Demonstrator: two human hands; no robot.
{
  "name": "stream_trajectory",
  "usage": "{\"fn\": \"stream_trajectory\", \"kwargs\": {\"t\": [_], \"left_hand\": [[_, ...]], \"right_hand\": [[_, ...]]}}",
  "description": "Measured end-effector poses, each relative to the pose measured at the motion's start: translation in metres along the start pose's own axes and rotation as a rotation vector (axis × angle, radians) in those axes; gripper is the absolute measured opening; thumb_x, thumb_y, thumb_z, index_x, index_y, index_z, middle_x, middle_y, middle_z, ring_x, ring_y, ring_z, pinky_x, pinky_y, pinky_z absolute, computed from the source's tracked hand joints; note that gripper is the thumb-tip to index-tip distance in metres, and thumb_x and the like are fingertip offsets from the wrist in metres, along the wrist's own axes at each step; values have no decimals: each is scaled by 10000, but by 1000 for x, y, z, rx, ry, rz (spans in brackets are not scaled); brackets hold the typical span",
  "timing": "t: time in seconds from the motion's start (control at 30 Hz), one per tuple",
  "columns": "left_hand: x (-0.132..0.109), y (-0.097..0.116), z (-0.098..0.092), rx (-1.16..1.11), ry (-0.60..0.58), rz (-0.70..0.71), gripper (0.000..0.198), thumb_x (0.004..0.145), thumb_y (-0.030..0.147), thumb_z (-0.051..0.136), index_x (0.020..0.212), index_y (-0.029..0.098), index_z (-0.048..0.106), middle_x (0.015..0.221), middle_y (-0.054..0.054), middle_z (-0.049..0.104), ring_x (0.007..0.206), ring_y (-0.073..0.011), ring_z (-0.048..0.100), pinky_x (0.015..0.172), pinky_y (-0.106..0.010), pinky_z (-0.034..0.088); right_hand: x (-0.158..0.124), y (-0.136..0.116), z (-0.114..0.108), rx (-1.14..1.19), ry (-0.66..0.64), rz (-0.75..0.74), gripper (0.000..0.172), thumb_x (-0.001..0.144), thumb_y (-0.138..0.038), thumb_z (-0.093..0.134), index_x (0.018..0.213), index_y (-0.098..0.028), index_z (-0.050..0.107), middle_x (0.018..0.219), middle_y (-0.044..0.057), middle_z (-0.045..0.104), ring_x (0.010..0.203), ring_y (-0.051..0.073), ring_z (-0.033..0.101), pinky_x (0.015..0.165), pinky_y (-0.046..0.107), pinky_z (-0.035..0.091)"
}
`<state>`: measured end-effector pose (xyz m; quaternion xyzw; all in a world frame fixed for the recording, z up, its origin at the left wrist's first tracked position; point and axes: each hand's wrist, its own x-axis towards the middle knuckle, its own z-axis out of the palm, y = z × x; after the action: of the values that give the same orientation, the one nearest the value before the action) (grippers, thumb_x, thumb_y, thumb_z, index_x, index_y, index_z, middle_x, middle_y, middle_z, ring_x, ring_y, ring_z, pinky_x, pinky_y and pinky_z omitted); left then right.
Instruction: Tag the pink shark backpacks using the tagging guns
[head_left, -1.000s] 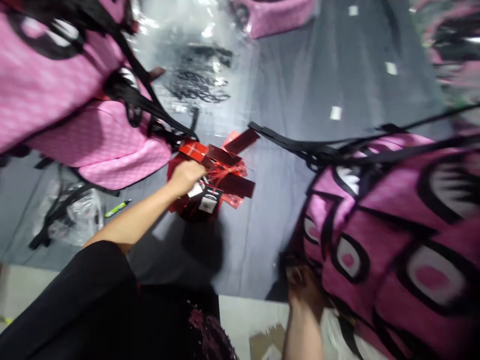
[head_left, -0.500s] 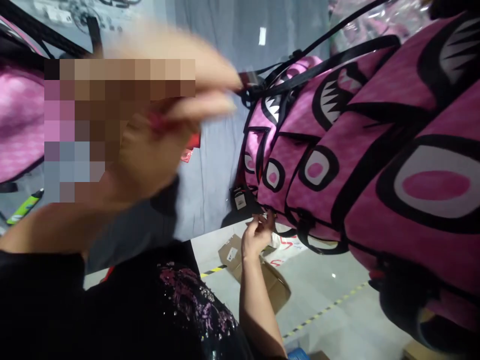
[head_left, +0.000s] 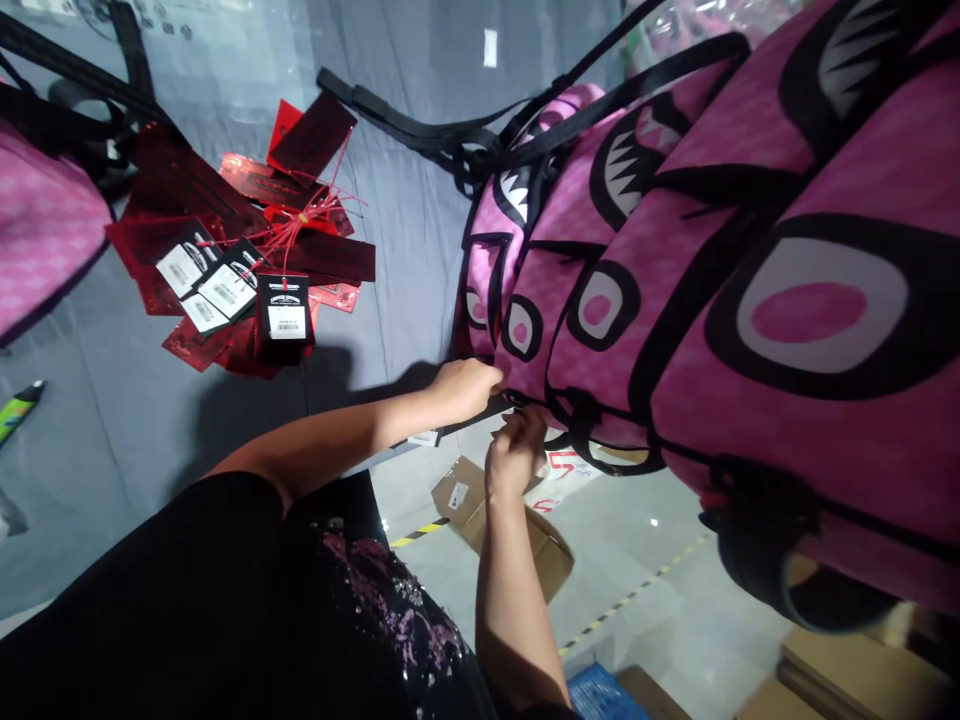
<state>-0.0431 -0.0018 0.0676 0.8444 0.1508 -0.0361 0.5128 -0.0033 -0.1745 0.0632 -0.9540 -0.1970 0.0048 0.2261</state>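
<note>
A row of pink backpacks (head_left: 675, 260) with black shark-mouth and eye prints lies along the right side of a grey cloth-covered table (head_left: 405, 210). My left hand (head_left: 469, 385) is closed at the near bottom edge of the nearest backpack, gripping a dark tag or strap there. My right hand (head_left: 517, 450) pinches something small just below it, at the same edge; I cannot make out what. A pile of red and black hang tags (head_left: 247, 250) with red strings lies to the left on the table.
Another pink bag (head_left: 41, 230) sits at the far left, with black straps (head_left: 420, 120) crossing the table top. A green marker (head_left: 19, 410) lies at the left edge. Cardboard boxes (head_left: 502, 520) stand on the floor below the table edge.
My left hand left the tag pile, swept past the camera and now grips the nearest backpack's bottom edge. My right hand stayed at that edge. The view swung to the right.
</note>
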Motion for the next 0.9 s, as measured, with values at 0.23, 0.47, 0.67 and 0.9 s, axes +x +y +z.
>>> {"fn": "stream_trajectory", "kwargs": {"t": [0.23,0.47,0.67,0.9], "left_hand": [[19,-2,9,25,-47,25,238,867,138,509,959,156,728,951,-126,738,912,-253,693,745,-321,492],[32,-4,17,-76,-155,92,178,883,212,552,997,176,685,955,-39,723,855,-160,664,715,-237,463],[41,-16,-7,-41,-312,53,210,878,332,606,997,180,688,887,-49,713,802,-173,639,690,-258,435],[24,-49,-9,-562,-615,37,487,712,309,798,1112,136,580,828,-29,694,705,-138,638,648,-247,478]], "right_hand": [[3,-3,5,241,-25,112,374,915,-359,414,1199,-158,552,965,89,716,599,144,662,599,275,525],[19,3,12,389,-43,296,227,811,-358,534,952,-185,575,763,16,703,491,123,608,489,235,471],[15,-5,-4,570,224,313,195,801,-376,550,856,-194,507,874,45,712,493,102,618,388,195,335],[18,-20,2,1057,294,494,199,761,-346,567,896,-215,502,875,13,704,540,91,609,405,184,344]]}}
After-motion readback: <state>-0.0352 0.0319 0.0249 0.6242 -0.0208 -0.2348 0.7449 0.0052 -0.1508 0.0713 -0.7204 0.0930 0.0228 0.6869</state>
